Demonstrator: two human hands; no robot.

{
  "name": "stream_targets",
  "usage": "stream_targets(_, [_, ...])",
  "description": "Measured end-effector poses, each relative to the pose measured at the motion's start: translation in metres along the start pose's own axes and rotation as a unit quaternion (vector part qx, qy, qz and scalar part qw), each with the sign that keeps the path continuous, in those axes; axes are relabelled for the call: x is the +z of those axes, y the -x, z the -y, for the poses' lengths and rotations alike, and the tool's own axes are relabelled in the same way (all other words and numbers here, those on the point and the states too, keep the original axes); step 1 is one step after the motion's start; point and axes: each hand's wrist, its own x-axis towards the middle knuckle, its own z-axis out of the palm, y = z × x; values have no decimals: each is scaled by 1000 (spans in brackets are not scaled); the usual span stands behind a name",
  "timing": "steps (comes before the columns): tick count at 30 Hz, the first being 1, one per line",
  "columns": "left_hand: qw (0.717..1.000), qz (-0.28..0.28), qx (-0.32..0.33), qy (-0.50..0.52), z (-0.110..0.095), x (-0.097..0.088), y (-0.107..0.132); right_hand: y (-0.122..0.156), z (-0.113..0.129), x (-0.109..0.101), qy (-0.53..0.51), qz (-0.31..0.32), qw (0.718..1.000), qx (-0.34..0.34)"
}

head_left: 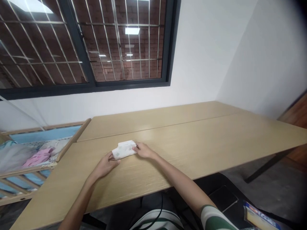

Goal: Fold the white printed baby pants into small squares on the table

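A small white folded cloth with a faint green print (124, 149) lies on the light wooden table (192, 143). My left hand (106, 164) touches its left end, fingers curled against the edge. From the right, my right hand (143, 150) holds the other end, fingers closed on the fabric. Both forearms reach in from the near edge of the table.
A wooden baby cot (35, 153) with blue lining and pink and white clothes stands at the table's left end. A dark-framed barred window (91, 44) is in the white wall behind. A blue and yellow packet (261, 218) lies low at the right. Table legs and grey floor show at the right.
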Motion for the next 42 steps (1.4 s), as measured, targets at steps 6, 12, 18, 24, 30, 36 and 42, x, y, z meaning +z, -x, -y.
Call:
stream_targets(6, [996, -70, -21, -43, 22, 0, -46, -28, -8, 8, 34, -61, 994, 81])
stream_targets(12, [978, -117, -54, -167, 35, -6, -78, -49, -16, 12, 46, -109, 979, 165])
stream_targets(18, [951, -158, 32, -265, 26, 1, -93, -50, 3, 21, 117, -159, 974, 112])
stream_targets(24, [939, -137, 127, -289, 33, 43, -90, -43, 5, 46, 230, -79, 953, -180])
stream_targets(30, [932, -97, 120, -327, 46, 66, -82, -44, -19, 50, 256, -5, 952, -168])
stream_targets(36, [926, -106, 87, -352, 52, 63, -76, -40, -24, 41, 229, 17, 962, -146])
stream_targets(42, [918, -117, 73, -371, 58, 55, -72, -33, -20, 29, 202, 17, 974, -97])
